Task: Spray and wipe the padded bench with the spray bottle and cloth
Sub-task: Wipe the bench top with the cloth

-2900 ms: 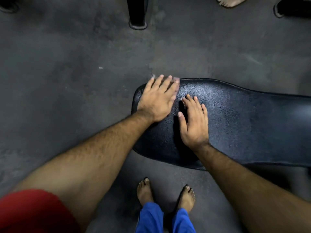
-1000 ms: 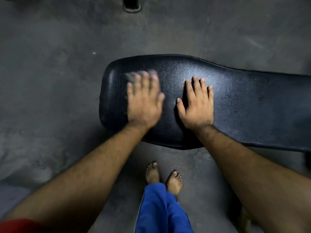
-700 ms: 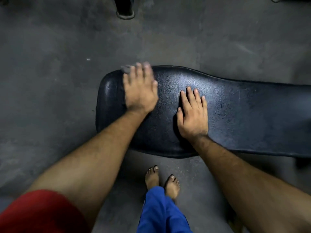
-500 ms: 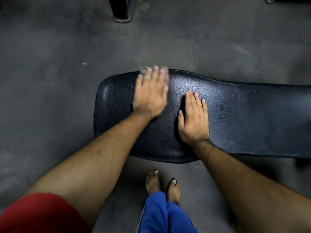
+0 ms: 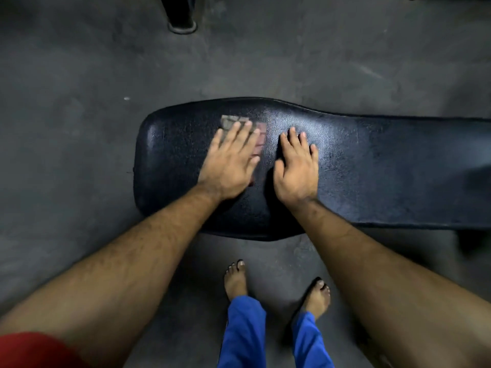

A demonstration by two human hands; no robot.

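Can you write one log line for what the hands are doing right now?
step: wiping | left hand: flat on cloth | right hand: flat on padded bench | spray bottle: unseen

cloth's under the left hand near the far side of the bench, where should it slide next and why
Probably sideways toward the rounded end of the bench. The left hand lies flat on the cloth, open, near the far side, and a bare stretch of pad lies between it and that end. The right hand rests flat beside it, bracing, so that side is blocked for now.
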